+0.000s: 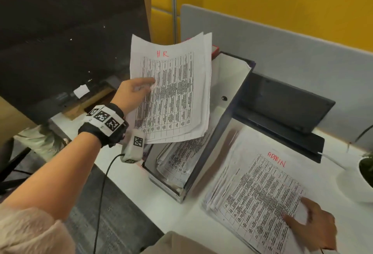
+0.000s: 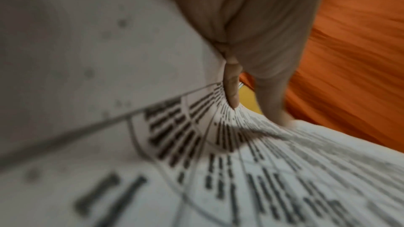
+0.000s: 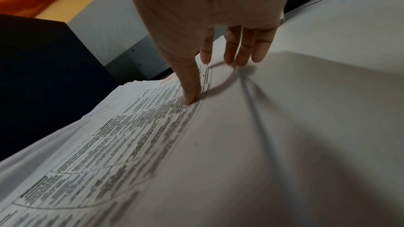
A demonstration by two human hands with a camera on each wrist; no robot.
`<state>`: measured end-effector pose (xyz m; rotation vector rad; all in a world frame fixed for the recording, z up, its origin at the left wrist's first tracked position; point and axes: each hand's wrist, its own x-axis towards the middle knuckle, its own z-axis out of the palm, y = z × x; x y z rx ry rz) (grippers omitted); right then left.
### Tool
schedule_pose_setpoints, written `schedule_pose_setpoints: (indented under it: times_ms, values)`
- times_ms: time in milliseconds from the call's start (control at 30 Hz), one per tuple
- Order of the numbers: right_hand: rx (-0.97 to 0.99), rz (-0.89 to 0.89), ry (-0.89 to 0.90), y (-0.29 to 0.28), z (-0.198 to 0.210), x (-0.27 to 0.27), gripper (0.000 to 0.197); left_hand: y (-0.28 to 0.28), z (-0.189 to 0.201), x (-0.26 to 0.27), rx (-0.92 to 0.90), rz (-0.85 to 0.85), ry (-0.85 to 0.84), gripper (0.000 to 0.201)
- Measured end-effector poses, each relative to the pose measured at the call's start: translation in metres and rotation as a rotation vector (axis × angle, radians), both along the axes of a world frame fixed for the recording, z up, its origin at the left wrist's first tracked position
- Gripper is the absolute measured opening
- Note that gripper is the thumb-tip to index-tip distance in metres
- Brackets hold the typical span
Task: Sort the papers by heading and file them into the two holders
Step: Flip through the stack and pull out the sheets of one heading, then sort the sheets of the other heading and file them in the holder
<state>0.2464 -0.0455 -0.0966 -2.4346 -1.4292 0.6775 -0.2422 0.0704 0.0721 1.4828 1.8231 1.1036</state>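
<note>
We see the left hand pinching HR papers above the file holder. Right of that holder, the right hand presses spread fingers on the ADMIN stack; a laptop lies behind it on the worktop.

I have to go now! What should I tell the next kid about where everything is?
Left hand: holds the HR sheets up over the open holder, thumb on top.
Right hand: open, fingers pressing the ADMIN pile flat on the desk.
Done: some papers already lie in that holder; their heading is not readable.
Left: drop the HR sheets in, then file the ADMIN pile. A dark holder sits behind it; whether it is the second one is unclear.
</note>
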Motion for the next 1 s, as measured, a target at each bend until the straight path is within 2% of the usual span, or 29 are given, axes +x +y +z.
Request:
schedule_pose_setpoints:
  times_ms: [133,200,267,367,533,667,800,900,1000]
  values:
    - [-0.010,0.000,0.002,0.000,0.000,0.001,0.082,0.008,0.001,-0.005,-0.092,0.009,0.095,0.066]
    - [-0.015,-0.004,0.009,-0.001,0.000,0.001,0.083,0.014,-0.001,-0.007,-0.083,-0.054,0.178,0.065]
    - [-0.010,-0.009,0.012,-0.001,0.000,0.000,0.083,0.021,-0.007,-0.008,-0.101,-0.144,0.340,0.059]
    - [-0.018,-0.011,0.020,-0.003,0.002,-0.001,0.085,0.027,-0.023,-0.001,-0.261,-0.218,0.599,0.061]
    - [-0.004,-0.015,0.049,-0.003,0.008,-0.005,0.083,0.033,-0.051,0.013,-0.515,-0.361,0.787,0.076]
    - [-0.010,-0.027,0.082,-0.004,0.010,-0.007,0.080,0.036,-0.061,0.015,-0.553,-0.442,0.966,0.064]
    - [-0.004,-0.017,0.082,-0.004,0.010,-0.007,0.079,0.040,-0.048,0.013,-0.377,-0.343,0.876,0.048]
    - [0.010,-0.011,0.069,-0.005,0.007,-0.007,0.079,0.042,-0.013,0.016,-0.183,-0.202,0.605,0.044]
    - [0.020,-0.010,0.062,-0.006,0.007,-0.008,0.078,0.039,0.033,0.044,0.044,-0.165,0.379,0.039]
